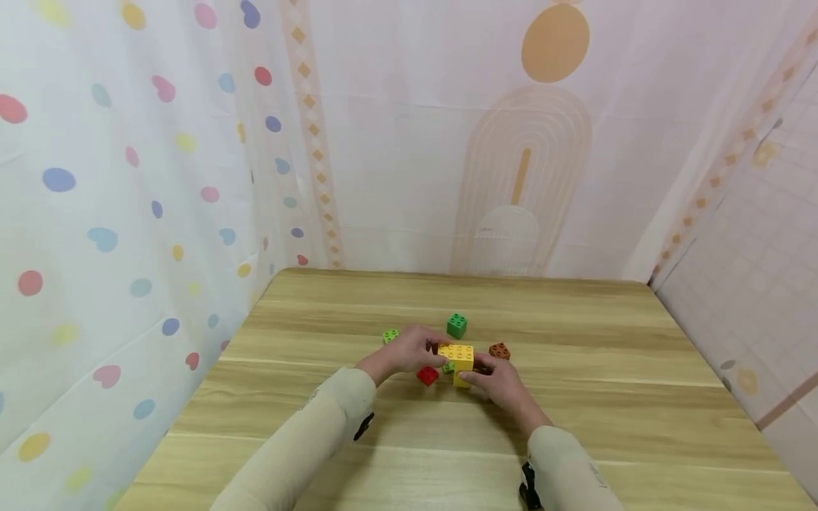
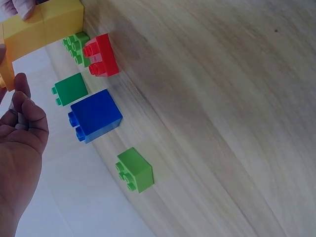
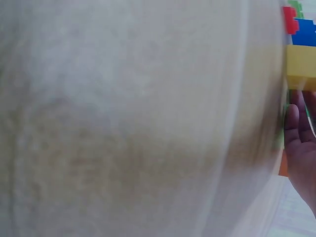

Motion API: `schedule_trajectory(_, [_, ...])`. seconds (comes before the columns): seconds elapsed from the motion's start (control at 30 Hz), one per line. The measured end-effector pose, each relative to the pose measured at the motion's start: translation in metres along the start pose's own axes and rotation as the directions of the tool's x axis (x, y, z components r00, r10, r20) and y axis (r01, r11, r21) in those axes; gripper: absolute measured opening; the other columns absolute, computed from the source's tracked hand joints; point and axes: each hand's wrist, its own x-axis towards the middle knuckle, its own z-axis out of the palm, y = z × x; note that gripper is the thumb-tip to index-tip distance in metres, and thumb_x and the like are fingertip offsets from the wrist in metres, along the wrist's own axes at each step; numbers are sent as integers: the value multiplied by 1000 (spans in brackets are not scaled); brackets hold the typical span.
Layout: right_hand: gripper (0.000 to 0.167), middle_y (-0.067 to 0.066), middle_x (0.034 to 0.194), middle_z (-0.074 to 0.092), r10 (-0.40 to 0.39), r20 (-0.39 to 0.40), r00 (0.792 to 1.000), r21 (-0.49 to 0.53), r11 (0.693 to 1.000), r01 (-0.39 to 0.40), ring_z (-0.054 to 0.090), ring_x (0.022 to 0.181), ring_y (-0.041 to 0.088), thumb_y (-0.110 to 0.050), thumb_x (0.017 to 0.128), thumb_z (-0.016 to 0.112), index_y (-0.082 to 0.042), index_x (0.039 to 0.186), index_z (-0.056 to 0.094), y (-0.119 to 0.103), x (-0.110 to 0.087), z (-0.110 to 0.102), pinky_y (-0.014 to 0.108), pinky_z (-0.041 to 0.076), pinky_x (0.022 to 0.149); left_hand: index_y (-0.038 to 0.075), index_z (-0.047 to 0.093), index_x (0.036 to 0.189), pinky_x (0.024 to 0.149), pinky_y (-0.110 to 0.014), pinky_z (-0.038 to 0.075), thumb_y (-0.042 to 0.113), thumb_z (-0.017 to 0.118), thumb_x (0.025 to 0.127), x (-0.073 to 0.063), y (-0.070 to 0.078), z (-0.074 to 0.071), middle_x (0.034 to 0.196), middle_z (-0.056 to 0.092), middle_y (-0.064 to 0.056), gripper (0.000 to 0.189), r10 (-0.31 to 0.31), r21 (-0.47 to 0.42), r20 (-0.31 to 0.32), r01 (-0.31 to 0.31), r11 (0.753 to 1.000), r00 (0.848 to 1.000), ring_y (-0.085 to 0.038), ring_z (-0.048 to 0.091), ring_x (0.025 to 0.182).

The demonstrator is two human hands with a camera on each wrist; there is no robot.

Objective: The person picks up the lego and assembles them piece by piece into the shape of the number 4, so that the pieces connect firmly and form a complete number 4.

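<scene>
A yellow eight-stud brick [image 1: 456, 350] lies across the top of a yellow brick column [image 1: 463, 377], overhanging it to the left. My left hand [image 1: 412, 349] pinches the overhanging end of the top brick between thumb and fingers. From the right side, my right hand [image 1: 501, 383] grips the column, with its thumb on the near face. In the left wrist view the column [image 2: 47, 27] shows a seam between stacked bricks. Close beside the column are a red brick [image 1: 427, 375] and a light green brick [image 1: 449, 368], the latter partly covered.
A dark green brick [image 1: 456, 326] stands behind the hands, and a brown brick [image 1: 500, 351] sits beyond the right hand. Another light green brick [image 1: 390, 336] is at the left. The left wrist view shows a blue brick [image 2: 96, 116], hidden in the head view. Curtains border the wooden table [image 1: 575, 326].
</scene>
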Motion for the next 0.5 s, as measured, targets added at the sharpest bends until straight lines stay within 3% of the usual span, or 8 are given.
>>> schedule_trajectory(0.27, [56,5,122,65,-55,-49,997,-24,998,54,60,109,22,-32,89,76,-10,138,59,-17,0,-11,40,52,88,13,71,124,67,-27,46,19,72,91,0,2,-4,88,63,4,33,10,15,17,-10,1000,1000,-13,53,77])
schedule_trajectory(0.5, [47,4,124,66,-60,-5,998,3,998,60,60,111,23,-26,88,77,-11,131,66,-26,2,-17,41,50,93,13,70,123,67,-27,46,19,73,92,-1,1,-4,88,64,5,32,20,18,18,-21,1000,1000,-11,53,77])
